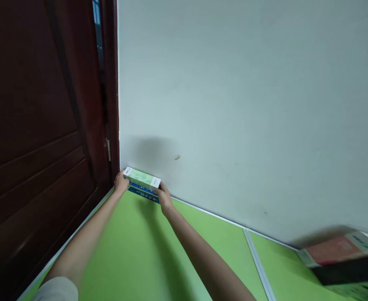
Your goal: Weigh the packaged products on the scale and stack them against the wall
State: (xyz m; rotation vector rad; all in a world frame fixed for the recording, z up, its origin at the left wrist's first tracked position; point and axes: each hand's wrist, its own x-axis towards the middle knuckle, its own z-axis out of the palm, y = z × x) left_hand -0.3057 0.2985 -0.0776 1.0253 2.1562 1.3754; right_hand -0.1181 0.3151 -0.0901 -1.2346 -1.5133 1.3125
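Both hands grip a long, narrow carton (142, 178) with a green and white top, in the corner between the door and the wall. My left hand (121, 182) is closed around its left end. At the right end, my right hand (163, 196) holds it with the thumb along the near side. Directly below the carton is a dark blue box (144, 194) with white lettering. Whether the two touch is hard to make out. The far fingers of both hands are partly hidden.
A dark reddish-brown door (46, 125) stands on the left. Behind the corner rises a pale wall (249, 104). The green surface (118, 251) has a white strip (259, 265) across it. At lower right sits a blurred stack of boxes (343, 255).
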